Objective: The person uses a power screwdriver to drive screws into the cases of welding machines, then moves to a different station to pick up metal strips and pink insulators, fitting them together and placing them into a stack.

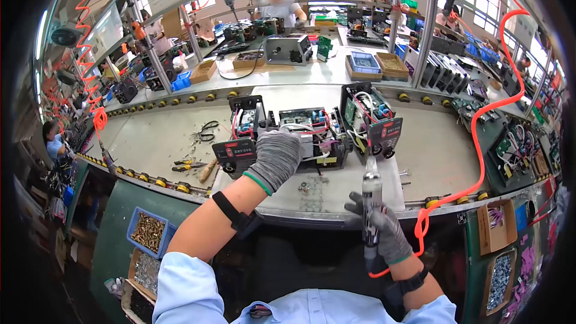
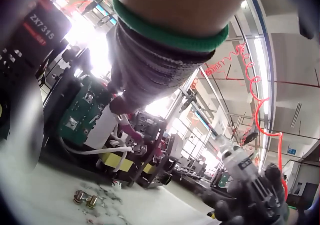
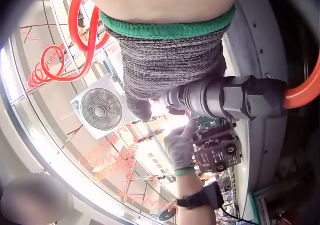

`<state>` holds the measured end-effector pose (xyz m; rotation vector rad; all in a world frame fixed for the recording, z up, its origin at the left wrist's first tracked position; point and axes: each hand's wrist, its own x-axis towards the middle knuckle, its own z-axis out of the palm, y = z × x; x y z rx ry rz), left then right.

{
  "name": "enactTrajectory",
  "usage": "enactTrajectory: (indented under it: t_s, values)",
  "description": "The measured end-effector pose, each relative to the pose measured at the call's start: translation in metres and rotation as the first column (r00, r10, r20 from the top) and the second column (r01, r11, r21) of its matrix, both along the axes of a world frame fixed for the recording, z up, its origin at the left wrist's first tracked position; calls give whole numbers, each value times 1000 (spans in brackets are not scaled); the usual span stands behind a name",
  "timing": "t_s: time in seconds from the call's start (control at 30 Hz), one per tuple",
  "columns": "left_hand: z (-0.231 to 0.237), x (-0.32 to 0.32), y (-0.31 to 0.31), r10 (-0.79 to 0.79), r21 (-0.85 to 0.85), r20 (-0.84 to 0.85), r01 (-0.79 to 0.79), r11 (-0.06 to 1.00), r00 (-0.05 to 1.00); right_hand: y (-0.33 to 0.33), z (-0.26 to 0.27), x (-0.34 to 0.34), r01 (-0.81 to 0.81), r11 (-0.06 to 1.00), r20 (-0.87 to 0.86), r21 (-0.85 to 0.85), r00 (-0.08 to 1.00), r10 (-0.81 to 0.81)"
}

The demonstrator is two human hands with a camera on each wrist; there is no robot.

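My left hand (image 1: pixel 277 155), in a grey knit glove with a green cuff, is over the middle machine chassis (image 1: pixel 329 155), which has circuit boards and wires inside. The left wrist view shows its fingertips at a pale panel beside the green circuit board (image 2: pixel 82 112); whether they pinch anything I cannot tell. In my gloved right hand (image 1: pixel 387 234) is an air screwdriver (image 1: pixel 371 195), held upright with an orange hose (image 1: pixel 423 219) at its lower end. Its tip points toward the right chassis, whose front panel (image 1: pixel 384 135) reads ZX7-315. A similar front panel (image 1: pixel 234 151) stands left of my left hand.
Pliers (image 1: pixel 189 165) and black cable (image 1: pixel 208 132) lie left on the bench. Small metal parts (image 1: pixel 304 187) are near the front edge. Bins of brass fasteners (image 1: pixel 147 232) and bolts (image 1: pixel 499 282) flank me. Roller rails (image 1: pixel 174 187) edge the bench; a person (image 1: pixel 281 9) is across from me.
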<state>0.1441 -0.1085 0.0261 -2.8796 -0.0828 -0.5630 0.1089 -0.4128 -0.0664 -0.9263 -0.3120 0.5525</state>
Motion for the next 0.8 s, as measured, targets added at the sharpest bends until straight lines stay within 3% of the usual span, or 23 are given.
enactTrajectory:
  t_s: [0.07, 0.13, 0.27, 0.33, 0.37, 0.43, 0.57, 0.67, 0.73, 0.8]
  values:
    - [-6, 8, -3, -8, 54, -17, 9, 999, 1000, -17, -3, -18, -79, 997, -61, -25, 995, 77]
    - [-2, 13, -8, 49, 133, -49, -42, 990, 998, -25, -4, -31, -22, 999, -76, -40, 997, 19]
    - [10, 16, -8, 14, 115, -113, -1, 993, 994, -47, -17, -49, -21, 995, -98, -101, 995, 11]
    - [18, 19, -12, 5, 179, -91, 11, 984, 996, -54, -24, -56, -41, 993, -164, -110, 986, 22]
    - [24, 25, -11, -44, 183, -13, 46, 982, 999, -50, -19, -62, 30, 995, -162, -93, 986, -44]
    - [33, 47, -8, -136, 179, 135, 111, 978, 981, -54, -22, -66, 9, 995, -168, -95, 986, -24]
    - [52, 100, -12, -178, 190, 132, 151, 970, 975, -58, -26, -73, -92, 989, -217, -113, 974, 66]
    - [56, 142, -6, -179, 252, 14, 170, 953, 984, -54, -20, -81, -73, 991, -204, -114, 978, 49]
    - [64, 161, 5, -18, 180, -379, 93, 979, 925, -58, -18, -81, -88, 987, -216, -134, 975, 58]
    - [84, 157, 19, -47, 69, -405, 82, 994, 913, -65, -22, -82, -115, 982, -249, -150, 966, 75]
